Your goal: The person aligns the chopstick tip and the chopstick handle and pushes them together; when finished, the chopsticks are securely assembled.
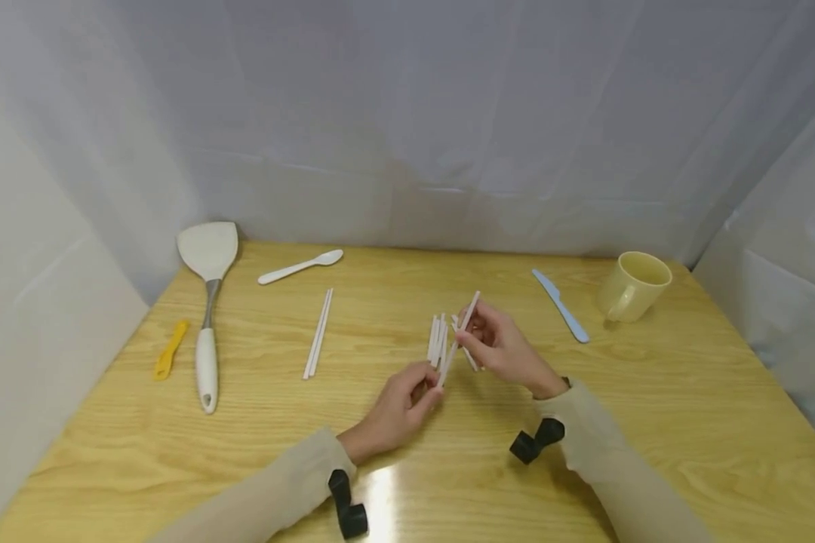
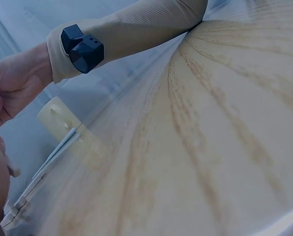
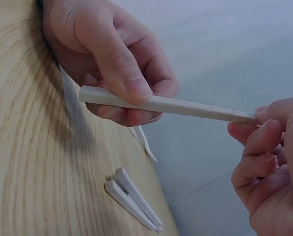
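Two hands: left hand (image 1: 390, 411) and right hand (image 1: 505, 351), the fingers of both pinching one stick.
Stick (image 1: 457, 343): raised between the left and right fingers, the left near its lower end, the right higher up; slim, pale, matt, with flat sides and squared edges, fine lines across it.
Step in hand: seemingly handling this one stick, with others lying close by.
Next move: would call for a light, steady pinch and one set of fingers yielding cleanly to the other; narrow flat sides could twist if squeezed unevenly.
Short sticks (image 1: 436, 339): several just beyond the left fingers, more close by the right fingers, pale and straight-edged.
Long pair (image 1: 318, 335): left of the left fingers, side by side, slender.
Knife (image 1: 561, 305): right of the right fingers, flat, pale blue, plastic-looking.
Mug (image 1: 638, 296): farther right, yellow, smooth, round-rimmed.
Spoon (image 1: 302, 265): beyond and left of the left fingers, white, small oval bowl.
Spatula (image 1: 210, 302): well left, broad white blade, grey metallic-looking neck.
Yellow piece (image 1: 171, 351): farthest left, short and flat.
Worktop (image 1: 258, 445): beneath all, streaked wood grain.
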Motion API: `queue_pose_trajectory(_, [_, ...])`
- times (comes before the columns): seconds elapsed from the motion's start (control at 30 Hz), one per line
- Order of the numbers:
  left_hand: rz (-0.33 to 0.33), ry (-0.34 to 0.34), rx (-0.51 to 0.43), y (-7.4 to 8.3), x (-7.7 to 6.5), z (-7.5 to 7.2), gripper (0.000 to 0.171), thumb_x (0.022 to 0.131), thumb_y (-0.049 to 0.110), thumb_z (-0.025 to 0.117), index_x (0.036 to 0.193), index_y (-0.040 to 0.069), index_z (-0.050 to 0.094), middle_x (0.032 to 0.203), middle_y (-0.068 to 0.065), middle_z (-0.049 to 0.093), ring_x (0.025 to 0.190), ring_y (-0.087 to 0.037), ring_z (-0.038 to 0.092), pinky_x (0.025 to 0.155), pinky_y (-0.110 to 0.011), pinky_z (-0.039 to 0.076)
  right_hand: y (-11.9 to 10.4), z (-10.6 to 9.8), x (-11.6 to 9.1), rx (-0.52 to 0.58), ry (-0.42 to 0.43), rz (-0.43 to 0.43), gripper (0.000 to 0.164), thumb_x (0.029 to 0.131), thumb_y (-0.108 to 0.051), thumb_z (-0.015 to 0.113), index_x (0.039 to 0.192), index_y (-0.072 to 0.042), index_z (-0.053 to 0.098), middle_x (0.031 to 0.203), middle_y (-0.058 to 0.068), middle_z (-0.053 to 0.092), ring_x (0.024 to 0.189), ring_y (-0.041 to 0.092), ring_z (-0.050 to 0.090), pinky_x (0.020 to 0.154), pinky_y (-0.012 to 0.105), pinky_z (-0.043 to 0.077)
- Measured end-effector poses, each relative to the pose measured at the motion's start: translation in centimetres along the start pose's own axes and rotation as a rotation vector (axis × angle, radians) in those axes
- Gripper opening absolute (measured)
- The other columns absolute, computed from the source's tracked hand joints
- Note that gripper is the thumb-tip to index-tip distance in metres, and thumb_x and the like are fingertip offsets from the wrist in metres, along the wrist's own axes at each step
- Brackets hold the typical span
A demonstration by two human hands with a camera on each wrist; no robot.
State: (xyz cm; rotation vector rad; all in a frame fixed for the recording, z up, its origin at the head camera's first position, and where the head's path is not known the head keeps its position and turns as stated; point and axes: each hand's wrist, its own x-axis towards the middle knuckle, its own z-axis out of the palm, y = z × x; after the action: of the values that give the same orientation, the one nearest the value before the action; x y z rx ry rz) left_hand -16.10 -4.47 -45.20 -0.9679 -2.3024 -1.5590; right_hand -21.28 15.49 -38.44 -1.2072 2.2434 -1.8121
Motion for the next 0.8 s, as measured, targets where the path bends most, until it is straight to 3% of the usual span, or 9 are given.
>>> queue_pose_trajectory(0.2, [0.017, 0.002, -0.058, 0.4, -0.2, 0.0, 0.006, 0.087, 0.004, 0.068, 0.091, 0.004, 0.063, 0.072, -0.003, 0.058, 0.062, 0.0, 0.044, 0.052, -0.018, 0.041, -0.4, 0.0, 0.0, -0.019, -0.016, 0.061, 0.007, 0.096, 0.003, 0.051, 0.096, 0.01, 0.05, 0.066, 0.022, 0.051, 0.043, 0.016, 0.046, 0.038, 0.029, 0.041])
queue_pose_trajectory(0.37, [0.1, 0.03, -0.12, 0.7, 0.2, 0.1, 0.049, 0.079, -0.001, 0.075, 0.121, -0.005, 0.05, 0.076, -0.01, 0.068, 0.056, -0.002, 0.049, 0.047, -0.019, 0.043, -0.8, -0.1, 0.1, -0.058, -0.054, 0.13, 0.01, 0.097, 0.0, 0.052, 0.101, 0.009, 0.052, 0.067, 0.015, 0.053, 0.045, 0.01, 0.044, 0.04, 0.025, 0.039])
queue_pose_trajectory(0.47, [0.171, 0.041, -0.122, 1.3, 0.3, -0.1, 0.065, 0.072, -0.004, 0.078, 0.126, -0.006, 0.043, 0.074, -0.011, 0.069, 0.052, -0.007, 0.05, 0.045, -0.02, 0.042, -0.9, 0.0, 0.2, -0.052, -0.091, 0.196, 0.014, 0.097, -0.002, 0.053, 0.104, 0.01, 0.054, 0.068, 0.014, 0.053, 0.046, 0.006, 0.043, 0.042, 0.023, 0.038])
queue_pose_trajectory(0.67, [0.24, -0.05, -0.144, 3.5, 0.6, -1.1, 0.057, 0.068, -0.01, 0.077, 0.119, -0.008, 0.05, 0.071, -0.015, 0.064, 0.048, -0.011, 0.049, 0.043, -0.019, 0.041, -1.0, 0.1, -0.1, -0.056, -0.162, 0.275, 0.016, 0.097, -0.004, 0.053, 0.106, 0.009, 0.057, 0.068, 0.025, 0.052, 0.042, 0.01, 0.043, 0.04, 0.024, 0.037])
queue_pose_trajectory(0.8, [0.231, -0.078, -0.13, 2.8, 0.5, -0.9, 0.056, 0.07, -0.006, 0.078, 0.119, -0.005, 0.051, 0.071, -0.014, 0.064, 0.049, -0.007, 0.048, 0.043, -0.017, 0.041, -1.0, 0.1, -0.1, -0.067, -0.18, 0.281, 0.015, 0.097, -0.005, 0.053, 0.105, 0.007, 0.058, 0.069, 0.026, 0.053, 0.043, 0.008, 0.043, 0.041, 0.023, 0.037])
